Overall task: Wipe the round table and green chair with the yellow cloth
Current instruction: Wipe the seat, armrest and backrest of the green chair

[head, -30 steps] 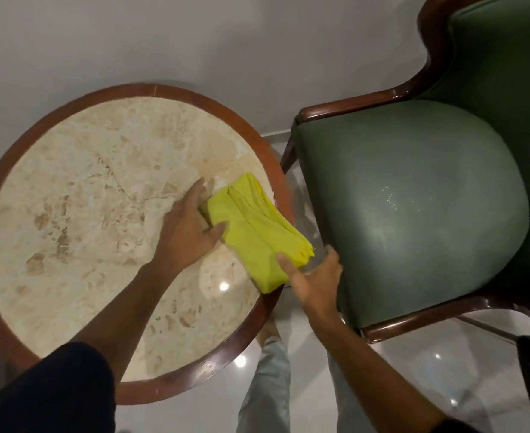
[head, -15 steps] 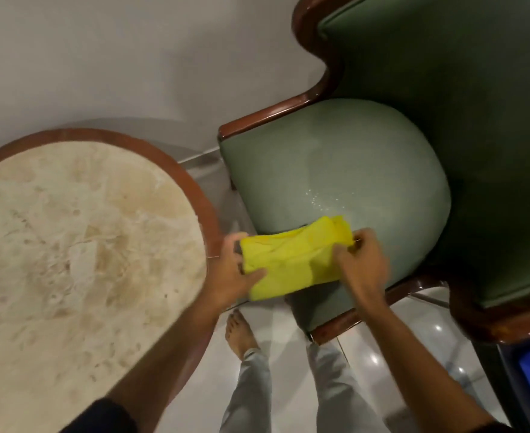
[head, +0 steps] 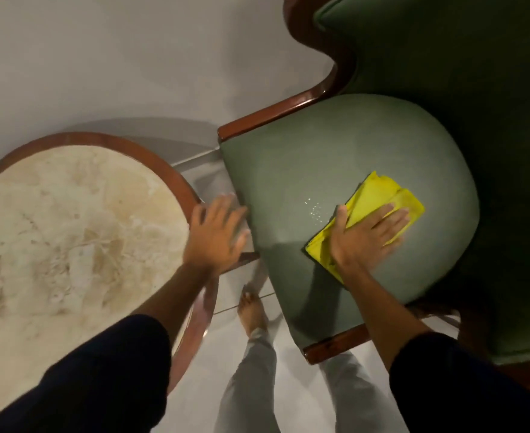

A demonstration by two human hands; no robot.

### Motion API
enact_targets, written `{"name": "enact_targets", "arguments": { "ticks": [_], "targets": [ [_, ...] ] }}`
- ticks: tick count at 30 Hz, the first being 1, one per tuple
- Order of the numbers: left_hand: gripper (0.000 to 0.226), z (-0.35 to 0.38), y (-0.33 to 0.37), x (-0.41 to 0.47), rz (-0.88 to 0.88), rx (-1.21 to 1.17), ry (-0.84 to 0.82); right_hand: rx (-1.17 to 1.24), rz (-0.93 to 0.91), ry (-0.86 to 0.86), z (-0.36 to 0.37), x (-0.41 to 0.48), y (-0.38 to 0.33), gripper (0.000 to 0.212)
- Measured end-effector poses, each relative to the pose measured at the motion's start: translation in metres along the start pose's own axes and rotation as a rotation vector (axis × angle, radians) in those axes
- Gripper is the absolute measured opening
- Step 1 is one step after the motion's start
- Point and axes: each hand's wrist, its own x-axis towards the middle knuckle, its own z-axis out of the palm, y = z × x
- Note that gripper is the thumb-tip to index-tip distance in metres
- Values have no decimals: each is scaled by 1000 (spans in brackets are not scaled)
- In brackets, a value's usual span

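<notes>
The folded yellow cloth [head: 382, 198] lies on the seat of the green chair [head: 304, 157]. My right hand [head: 363, 239] presses flat on the cloth with spread fingers, near the middle of the seat. A few small shiny droplets sit on the seat just left of the cloth. My left hand [head: 217, 235] hovers open and blurred in the gap between the chair's left edge and the round table [head: 70, 220]. The table has a pale marble top and a dark wooden rim, and nothing lies on it.
The chair's dark wooden arm [head: 276, 114] and frame curve around the seat, with its tall green back [head: 445, 57] at the upper right. A plain wall stands behind. My bare foot [head: 251, 310] and grey trouser legs stand on the glossy tiled floor between table and chair.
The cloth left the table, passed between both hands over the seat's front edge, and now lies on the seat under my right hand. My left hand let go and drew back leftward.
</notes>
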Motion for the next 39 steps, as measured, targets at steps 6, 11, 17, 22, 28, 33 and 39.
{"name": "enact_targets", "arguments": {
  "ticks": [6,11,17,22,28,33,39],
  "targets": [
    [70,24,-44,16,-76,25,102,-162,-111,209,-25,110,29,75],
    [67,24,-45,13,-81,8,160,-137,-216,103,-11,82,3,68],
    [64,26,-45,12,-63,-41,263,-398,-964,-91,51,-51,-41,68],
    [61,27,-45,12,-45,-58,318,-668,-1339,-284,41,-91,33,59],
    [60,26,-46,14,-75,-5,250,-60,-121,12,-16,-15,54,54],
    [59,30,-47,15,-71,4,241,-148,-165,43,2,40,-28,59],
    [55,22,-42,11,-84,-76,279,-461,-1058,-169,54,-18,-73,60]
  ]
}}
